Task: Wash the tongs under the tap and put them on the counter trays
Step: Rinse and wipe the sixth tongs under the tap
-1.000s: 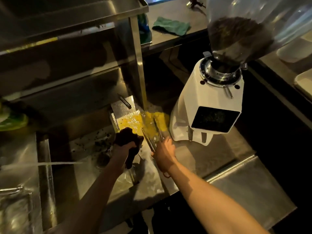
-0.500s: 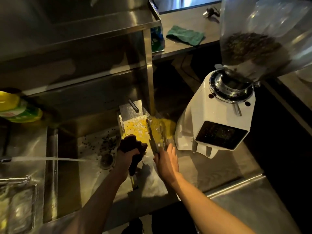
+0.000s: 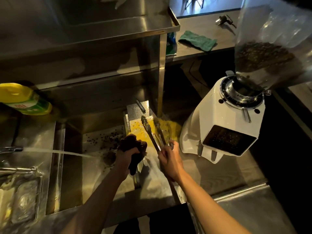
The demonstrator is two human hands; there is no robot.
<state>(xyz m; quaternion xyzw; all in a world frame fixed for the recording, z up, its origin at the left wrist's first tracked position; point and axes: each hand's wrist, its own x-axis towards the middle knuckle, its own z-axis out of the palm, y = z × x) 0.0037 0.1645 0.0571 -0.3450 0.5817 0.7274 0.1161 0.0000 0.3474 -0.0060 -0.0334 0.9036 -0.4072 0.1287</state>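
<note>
The right hand [image 3: 169, 159] is curled tight round the handle end of the metal tongs [image 3: 152, 134], gripping them just past the right edge of the sink [image 3: 72, 166]. The tongs point away from the person, their two arms spread apart, tips out over a yellow cloth [image 3: 172, 127] that lies on the steel counter [image 3: 219, 179] by the foot of the shelf post. I cannot tell whether the tips touch the cloth.

Just beside them, the left hand [image 3: 128, 154] clutches a dark cloth [image 3: 133, 146], bunched up in the fist with a tail hanging down over the sink's right rim. The two hands are close but not touching.

Over on the left the tap [image 3: 10, 149] is running, and the water stream [image 3: 59, 152] shoots sideways across the basin towards the drain [image 3: 109, 157]. Dark specks [image 3: 104, 139] are scattered over the back of the basin floor. The tongs are well apart from that stream.

A yellow-and-green detergent bottle [image 3: 25, 100] lies tilted at the counter's back left corner. On the right, a white coffee grinder [image 3: 224, 125] stands just beside the yellow cloth, its clear hopper [image 3: 263, 54] holding dark beans. On the far counter lies a green cloth [image 3: 197, 40].
</note>
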